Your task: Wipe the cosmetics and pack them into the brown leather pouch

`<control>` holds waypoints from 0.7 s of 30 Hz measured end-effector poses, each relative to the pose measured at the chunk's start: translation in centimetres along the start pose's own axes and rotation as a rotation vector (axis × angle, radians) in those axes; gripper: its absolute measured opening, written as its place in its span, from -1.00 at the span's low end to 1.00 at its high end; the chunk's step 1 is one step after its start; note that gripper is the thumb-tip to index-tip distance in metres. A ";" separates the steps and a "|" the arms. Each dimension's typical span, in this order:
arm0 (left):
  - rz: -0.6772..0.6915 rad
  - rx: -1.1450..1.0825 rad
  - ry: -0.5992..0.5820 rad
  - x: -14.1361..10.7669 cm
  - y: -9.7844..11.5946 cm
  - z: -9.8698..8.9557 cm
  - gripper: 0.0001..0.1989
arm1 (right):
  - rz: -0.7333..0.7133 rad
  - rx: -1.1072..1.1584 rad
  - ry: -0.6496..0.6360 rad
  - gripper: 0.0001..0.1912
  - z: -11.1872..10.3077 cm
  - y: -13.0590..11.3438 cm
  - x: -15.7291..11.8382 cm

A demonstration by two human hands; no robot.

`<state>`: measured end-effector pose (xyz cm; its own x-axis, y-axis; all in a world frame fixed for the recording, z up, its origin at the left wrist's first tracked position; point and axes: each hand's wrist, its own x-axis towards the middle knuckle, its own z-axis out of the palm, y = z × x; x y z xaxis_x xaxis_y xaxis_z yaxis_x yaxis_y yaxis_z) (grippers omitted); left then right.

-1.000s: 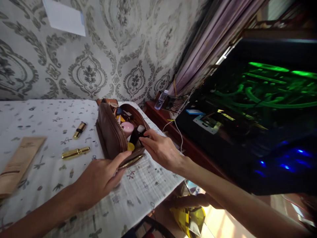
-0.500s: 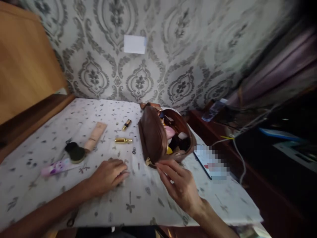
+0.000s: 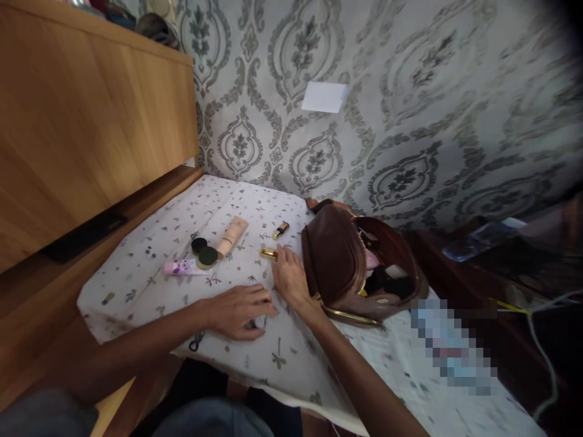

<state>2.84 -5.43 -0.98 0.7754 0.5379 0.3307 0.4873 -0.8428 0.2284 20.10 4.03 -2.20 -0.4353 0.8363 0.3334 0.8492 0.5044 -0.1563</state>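
Observation:
A gold lipstick tube (image 3: 268, 252) lies on the patterned cloth, its right end covered by the fingertips of my right hand (image 3: 290, 276), which are closed on it. My left hand (image 3: 239, 312) rests on the cloth nearer to me, fingers loosely spread. Just beyond the gold tube is a small black-and-gold lipstick (image 3: 281, 230). To the right stands a brown handbag (image 3: 332, 255), unzipped, with a pink item and dark items inside. Left of my hands lie a beige squeeze tube (image 3: 232, 235), a dark round jar (image 3: 207, 257), a smaller black round item (image 3: 198, 244) and a pink-purple tube (image 3: 181, 267).
A wooden cabinet (image 3: 100, 97) borders the table on the left, and a patterned wall (image 3: 314, 158) rises behind it. At the right, beyond the bag, are a clear plastic bottle (image 3: 478, 240), a blurred-out flat object (image 3: 450, 346) and a white cable (image 3: 544, 358).
My right hand has left the handbag's zipper and moved left to the gold lipstick tube. The bag's zipper stands further open. The view has turned left.

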 end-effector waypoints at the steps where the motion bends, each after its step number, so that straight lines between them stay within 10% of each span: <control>1: -0.003 0.019 0.007 -0.1 -0.1 0.2 -0.76 | 0.009 0.014 -0.015 -0.52 0.5 0.2 0.0; 21: -0.371 0.062 0.451 0.3 -2.8 0.9 -0.69 | 0.146 0.832 0.060 -0.76 0.7 -2.1 -3.5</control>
<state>2.14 -2.94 -2.35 0.3076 0.7397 0.5985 0.7268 -0.5886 0.3539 19.59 0.20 -3.64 -0.3020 0.9042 0.3021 0.3885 0.4061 -0.8271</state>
